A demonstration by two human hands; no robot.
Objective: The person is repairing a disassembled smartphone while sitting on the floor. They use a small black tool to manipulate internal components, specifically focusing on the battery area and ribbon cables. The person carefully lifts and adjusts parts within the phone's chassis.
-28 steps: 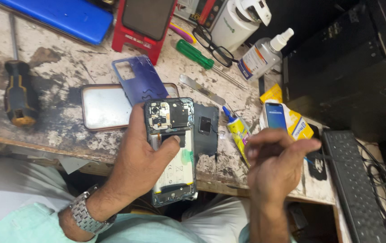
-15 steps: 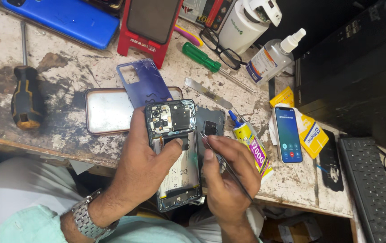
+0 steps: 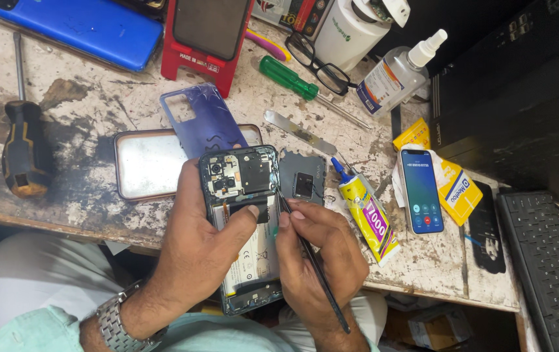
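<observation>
- Gripping the opened smartphone [image 3: 243, 221] from its left edge, the left hand [image 3: 194, 254] cradles it above the near edge of the workbench [image 3: 84, 111], thumb pressed across the middle of the exposed inside.
- Pinched like a pen in the right hand [image 3: 318, 261], a thin black pry tool [image 3: 312, 261] has its tip at the phone's right edge, just below the camera board.
- Working this well likely calls for a shallow tool angle, light pressure and a steady left thumb, so the tip does not skid onto the battery.
- Just beside the phone lie a grey inner cover [image 3: 302, 177], a purple back cover [image 3: 201, 120] and a glue tube [image 3: 367, 215].
- Farther back, a spray bottle [image 3: 397, 75] holds clear liquid; a white tub [image 3: 348, 29] hides its contents.
</observation>
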